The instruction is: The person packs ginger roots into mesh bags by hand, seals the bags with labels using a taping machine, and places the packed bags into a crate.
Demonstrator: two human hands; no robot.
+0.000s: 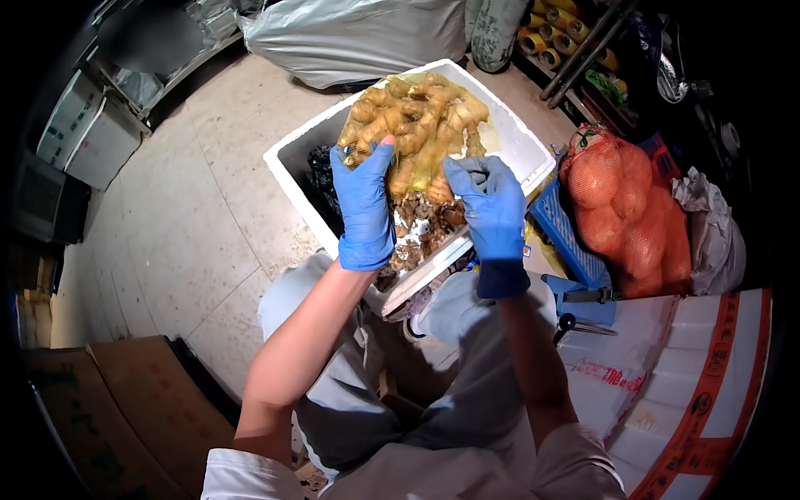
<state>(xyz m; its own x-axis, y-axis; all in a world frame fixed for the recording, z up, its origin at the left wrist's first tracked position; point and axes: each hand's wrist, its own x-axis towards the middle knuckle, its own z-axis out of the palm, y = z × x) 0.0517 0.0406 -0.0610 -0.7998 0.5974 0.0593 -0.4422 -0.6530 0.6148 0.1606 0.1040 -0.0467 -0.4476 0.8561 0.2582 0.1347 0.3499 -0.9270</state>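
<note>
A yellow mesh bag of ginger (421, 117) lies over a white foam box (279, 171), covering much of its opening. My left hand (364, 204), in a blue glove, grips the bag's left side, with a bare thumb tip poking out of the glove. My right hand (487, 196), also in a blue glove, has its fingers curled in a pinch on the mesh at the bag's near right edge. Loose brown pieces with white bits (421, 229) lie in the near part of the box. Black plastic (323, 179) shows inside at the left.
On the right, a red mesh sack of round produce (621, 208) stands beside a blue crate (571, 233). White taped boxes (658, 375) stand at lower right, cardboard boxes (133, 400) at lower left. A silver-grey covered bundle (358, 37) lies beyond the foam box.
</note>
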